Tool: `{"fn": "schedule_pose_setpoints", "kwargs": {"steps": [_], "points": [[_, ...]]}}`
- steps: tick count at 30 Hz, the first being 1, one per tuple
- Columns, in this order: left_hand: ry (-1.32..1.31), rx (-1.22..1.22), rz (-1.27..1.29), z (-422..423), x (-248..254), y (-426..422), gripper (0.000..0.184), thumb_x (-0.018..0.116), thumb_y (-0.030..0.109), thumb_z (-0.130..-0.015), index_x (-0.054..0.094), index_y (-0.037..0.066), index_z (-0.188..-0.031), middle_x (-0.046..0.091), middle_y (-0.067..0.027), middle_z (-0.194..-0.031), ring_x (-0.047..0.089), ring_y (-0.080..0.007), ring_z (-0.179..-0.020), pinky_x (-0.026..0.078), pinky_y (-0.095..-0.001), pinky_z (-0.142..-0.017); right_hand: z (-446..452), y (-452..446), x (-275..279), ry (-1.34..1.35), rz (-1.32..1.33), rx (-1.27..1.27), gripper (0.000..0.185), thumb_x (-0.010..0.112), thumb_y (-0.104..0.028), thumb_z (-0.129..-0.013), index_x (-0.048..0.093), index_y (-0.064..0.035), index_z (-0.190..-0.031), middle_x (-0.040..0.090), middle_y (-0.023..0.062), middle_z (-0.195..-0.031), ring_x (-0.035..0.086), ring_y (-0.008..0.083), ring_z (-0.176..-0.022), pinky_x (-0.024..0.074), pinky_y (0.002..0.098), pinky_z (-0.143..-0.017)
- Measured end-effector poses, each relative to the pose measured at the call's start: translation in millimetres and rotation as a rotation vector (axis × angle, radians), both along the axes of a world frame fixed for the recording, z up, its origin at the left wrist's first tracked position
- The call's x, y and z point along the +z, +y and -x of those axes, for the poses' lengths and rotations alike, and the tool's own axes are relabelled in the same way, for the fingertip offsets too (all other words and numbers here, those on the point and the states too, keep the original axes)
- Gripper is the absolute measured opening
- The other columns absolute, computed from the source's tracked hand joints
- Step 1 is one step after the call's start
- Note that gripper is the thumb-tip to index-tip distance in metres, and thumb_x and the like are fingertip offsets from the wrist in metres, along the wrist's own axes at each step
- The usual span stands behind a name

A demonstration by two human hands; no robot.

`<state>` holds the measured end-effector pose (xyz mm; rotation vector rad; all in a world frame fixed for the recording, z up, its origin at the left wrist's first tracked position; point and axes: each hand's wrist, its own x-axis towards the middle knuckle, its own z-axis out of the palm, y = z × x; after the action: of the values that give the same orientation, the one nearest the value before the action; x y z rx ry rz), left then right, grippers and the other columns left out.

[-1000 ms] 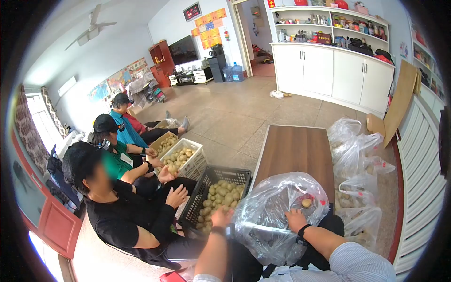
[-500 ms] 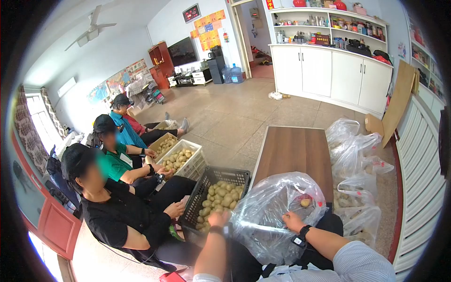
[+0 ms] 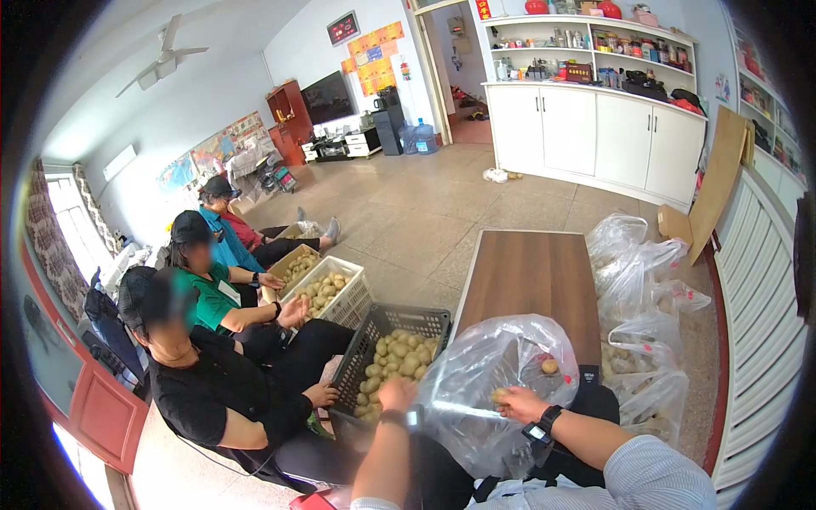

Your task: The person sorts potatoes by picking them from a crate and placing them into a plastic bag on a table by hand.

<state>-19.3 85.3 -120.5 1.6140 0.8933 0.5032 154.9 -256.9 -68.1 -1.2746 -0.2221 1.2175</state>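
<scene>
A clear plastic bag (image 3: 476, 429) lies open over my lap and the near end of the table. My right hand (image 3: 525, 405) is inside its mouth, fingers closed on a small potato (image 3: 499, 395). Another potato (image 3: 550, 366) shows by the bag's far right side. My left hand (image 3: 397, 395) is at the near right corner of a black crate (image 3: 425, 313), over its potatoes (image 3: 401, 353). The fingers of that hand are blurred and partly hidden, so what they hold cannot be seen.
A brown wooden table (image 3: 531, 272) stands ahead. Filled clear bags (image 3: 642, 340) line the floor at right. On the left sits a co-worker in black (image 3: 225, 391), with more people beyond, beside a white crate (image 3: 353, 297) and a cardboard box (image 3: 293, 255) of potatoes.
My right hand has shifted slightly left, and a potato now shows at its fingertips. The nearest co-worker's hand has moved down to the crate's side. My left hand stays at the crate.
</scene>
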Motion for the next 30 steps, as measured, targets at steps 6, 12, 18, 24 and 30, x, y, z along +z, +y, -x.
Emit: {"fn": "schedule_pose_setpoints", "kwargs": {"steps": [6,12,18,24,30], "points": [[-0.178,-0.061,0.647,-11,110,-64,0.026,0.05,0.026,-0.095,0.057,0.002,-0.105,0.067,-0.0115,-0.099,0.055,-0.0188,-0.061,0.042,-0.0302,-0.05,25,24,53,-0.088,-0.009,0.117,0.034,0.058,-0.027,-0.097,0.055,-0.0021,-0.12,0.063,0.0067,-0.107,0.064,0.016,-0.084,0.054,0.0296,-0.072],[-0.076,-0.224,0.647,-12,145,-92,0.033,0.05,0.032,-0.097,0.054,0.002,-0.109,0.064,-0.0127,-0.099,0.047,-0.0155,-0.057,0.035,-0.028,-0.047,41,57,70,-0.299,0.037,0.228,0.039,0.056,-0.036,-0.098,0.057,-0.0003,-0.113,0.064,0.0067,-0.094,0.061,0.0137,-0.073,0.0511,0.0277,-0.062],[0.058,-0.342,0.592,-13,149,-102,0.047,0.056,0.045,-0.094,0.058,0.004,-0.118,0.065,-0.0078,-0.09,0.06,-0.0167,-0.061,0.042,-0.0288,-0.047,43,80,75,-0.619,-0.007,0.251,0.035,0.057,-0.038,-0.097,0.057,-0.0023,-0.097,0.06,0.0034,-0.075,0.055,0.0106,-0.062,0.0434,0.0279,-0.052],[0.116,-0.52,0.234,-16,131,-92,0.032,0.053,0.035,-0.095,0.064,0.006,-0.102,0.065,-0.0066,-0.082,0.061,-0.018,-0.064,0.048,-0.0313,-0.053,49,81,76,-0.84,-0.121,0.2,0.033,0.053,-0.037,-0.099,0.059,-0.0046,-0.095,0.054,0.0,-0.066,0.048,0.0106,-0.055,0.0385,0.03,-0.049],[-0.175,-0.139,0.654,-13,118,-77,0.031,0.054,0.029,-0.097,0.058,0.003,-0.114,0.066,-0.007,-0.091,0.062,-0.0166,-0.07,0.049,-0.0285,-0.052,35,59,30,-0.957,0.009,0.065,0.039,0.058,-0.031,-0.092,0.059,0.0016,-0.115,0.068,0.0224,-0.096,0.067,0.0333,-0.089,0.051,0.0405,-0.077]]}}
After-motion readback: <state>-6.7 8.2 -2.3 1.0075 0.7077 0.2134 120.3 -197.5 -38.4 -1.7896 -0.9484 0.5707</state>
